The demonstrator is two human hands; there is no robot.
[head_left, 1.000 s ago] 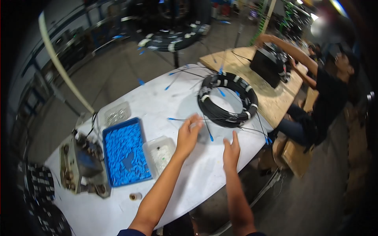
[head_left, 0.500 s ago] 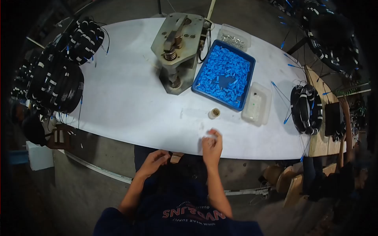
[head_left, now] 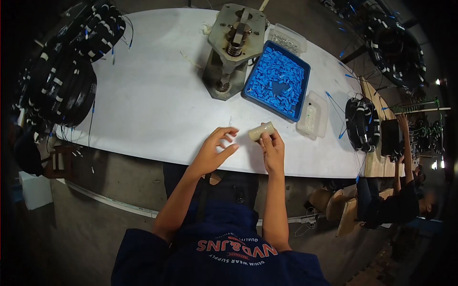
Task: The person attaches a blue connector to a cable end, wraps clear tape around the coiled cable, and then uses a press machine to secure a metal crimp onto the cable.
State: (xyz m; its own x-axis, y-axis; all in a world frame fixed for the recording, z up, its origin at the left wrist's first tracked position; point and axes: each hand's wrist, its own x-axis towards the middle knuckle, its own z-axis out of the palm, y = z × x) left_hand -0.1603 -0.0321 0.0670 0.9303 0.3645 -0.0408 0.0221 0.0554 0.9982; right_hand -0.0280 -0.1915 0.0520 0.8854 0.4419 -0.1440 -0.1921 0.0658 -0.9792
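My right hand (head_left: 273, 153) grips a small, pale yellowish roll of tape (head_left: 260, 131), tilted on its side just above the white table. Its thumb and fingers are round the roll's right part. To the left, my left hand (head_left: 213, 150) is held over the table's front part with fingers apart and nothing in it. The fingertips point toward the roll but do not touch it.
A metal hand press (head_left: 234, 52) stands at the back. Right of it are a blue tray (head_left: 299, 114) of small blue plastic pieces and two clear plastic boxes (head_left: 318, 125). Black cable coils (head_left: 62, 95) hang at left; another coil (head_left: 361, 125) lies right. A person (head_left: 400, 190) works at far right.
My right hand has picked up the roll of tape from the table. My left hand has come up from the table's edge and opened. The view has shifted slightly.
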